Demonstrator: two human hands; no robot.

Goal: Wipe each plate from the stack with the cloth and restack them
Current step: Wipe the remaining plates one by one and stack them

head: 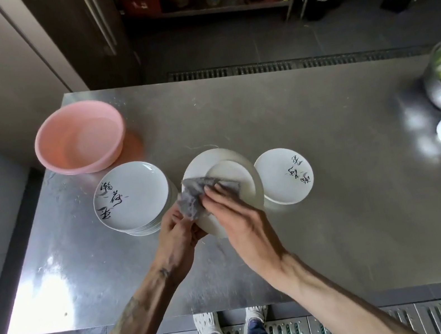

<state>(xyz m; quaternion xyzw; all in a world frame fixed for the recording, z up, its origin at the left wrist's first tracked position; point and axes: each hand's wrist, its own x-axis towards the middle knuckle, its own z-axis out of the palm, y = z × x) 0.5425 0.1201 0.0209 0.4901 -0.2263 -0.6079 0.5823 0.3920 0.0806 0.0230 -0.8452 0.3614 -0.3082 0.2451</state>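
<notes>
Gripping the near rim at about seven o'clock, the left hand (177, 230) curls its fingers round the edge of a white round ceramic plate (233, 178). It holds the plate clear of the brushed steel table (338, 205) and tilted toward the person, most likely so either face can be reached without setting it down. The right hand (232, 213) lies over it with fingers fairly straight, unclenched, pressing a grey crumpled cloth (193, 193) against the plate from nine o'clock toward its middle; a loose bunch of cloth hangs between the hands. The plate is turned underside up: a raised foot ring shows, this face is plain white without lettering, and blur hides any marks or wet. Just beyond, at nine o'clock of the held plate, sits a taller stack of white plates (130, 197) topped with black brush lettering, probably those waiting. At three o'clock a lower stack of white plates (283, 176) with similar lettering looks like the wiped pile. Farther off at ten o'clock stands a pink round plastic basin (78, 138); at two o'clock, by the table's edge, is a shiny metal bowl (435, 90) of green leaves.
</notes>
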